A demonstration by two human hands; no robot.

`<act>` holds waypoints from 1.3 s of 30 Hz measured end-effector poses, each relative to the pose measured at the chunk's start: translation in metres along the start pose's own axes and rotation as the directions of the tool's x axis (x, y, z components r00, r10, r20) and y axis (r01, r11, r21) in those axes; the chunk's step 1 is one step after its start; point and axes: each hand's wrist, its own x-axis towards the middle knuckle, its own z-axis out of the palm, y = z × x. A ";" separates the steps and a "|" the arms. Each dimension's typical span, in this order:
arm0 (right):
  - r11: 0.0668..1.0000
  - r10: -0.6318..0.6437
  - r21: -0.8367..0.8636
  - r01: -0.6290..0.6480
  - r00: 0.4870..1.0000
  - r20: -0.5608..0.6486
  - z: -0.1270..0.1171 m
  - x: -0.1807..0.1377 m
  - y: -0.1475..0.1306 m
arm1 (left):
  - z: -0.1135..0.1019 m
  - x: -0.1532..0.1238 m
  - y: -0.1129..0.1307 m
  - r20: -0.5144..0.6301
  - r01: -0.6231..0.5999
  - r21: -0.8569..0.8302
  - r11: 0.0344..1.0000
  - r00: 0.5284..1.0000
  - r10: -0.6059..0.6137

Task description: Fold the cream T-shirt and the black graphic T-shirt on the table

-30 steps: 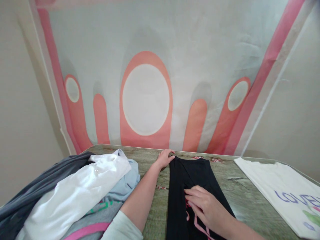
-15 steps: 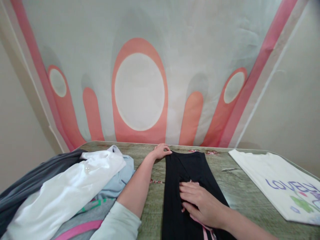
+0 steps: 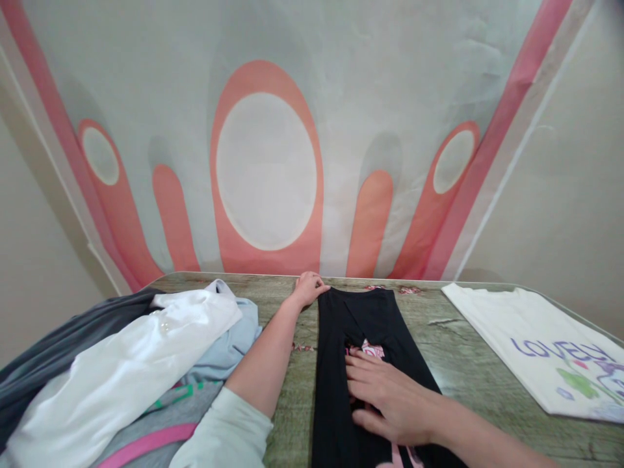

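A black garment (image 3: pixel 361 318) with pink print lies lengthwise on the wooden table (image 3: pixel 448 344), folded into a narrow strip. My left hand (image 3: pixel 308 289) reaches to the garment's far left corner and its fingers curl down on the cloth at the table's back edge. My right hand (image 3: pixel 385 390) lies flat on the middle of the garment, fingers stretched out and pointing left, next to a patch of pink print.
A heap of clothes (image 3: pixel 121 364) fills the table's left side: dark grey, white, light blue and grey with a pink stripe. A white T-shirt (image 3: pixel 536 338) with coloured lettering lies flat at the right. A wall hanging with orange arches (image 3: pixel 266 169) rises behind the table.
My right hand has slid up and to the left along the black garment, and a patch of pink print now shows beside it. My left hand stays at the far corner.
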 end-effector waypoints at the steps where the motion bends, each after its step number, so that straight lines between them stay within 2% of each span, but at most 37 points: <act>1: 1.000 0.024 0.009 -0.024 1.000 0.009 -0.001 0.000 -0.001 | 0.000 -0.001 0.001 0.000 -0.001 0.002 1.000 1.000 0.001; 6: 0.995 0.104 -0.001 -0.104 0.993 0.061 -0.002 0.002 -0.001 | -0.003 -0.015 0.008 0.004 -0.011 0.009 1.000 1.000 0.011; 13: 0.991 0.132 -0.041 -0.130 0.991 0.029 0.008 0.021 0.006 | -0.009 -0.033 0.023 0.007 -0.005 0.053 0.999 1.000 0.005; 20: 0.992 0.024 -0.125 -0.032 0.998 -0.064 0.013 0.030 0.003 | -0.007 -0.030 0.027 0.010 0.038 0.090 0.995 0.999 -0.039; 29: 0.998 -0.015 -0.070 0.010 0.998 -0.065 0.012 0.021 -0.010 | -0.002 -0.025 0.029 -0.008 0.100 0.107 0.989 0.995 -0.099; 33: 0.997 -0.063 -0.043 0.063 0.998 0.004 0.008 0.007 -0.027 | -0.002 -0.024 0.030 -0.009 0.112 0.104 0.988 0.994 -0.112; 36: 0.990 -0.131 -0.037 0.133 0.990 0.054 0.019 -0.002 -0.035 | -0.002 -0.024 0.031 -0.011 0.115 0.103 0.988 0.993 -0.115; 39: 0.982 -0.182 -0.041 0.184 0.983 0.032 0.045 -0.008 -0.039 | -0.002 -0.024 0.031 -0.018 0.105 0.102 0.989 0.994 -0.104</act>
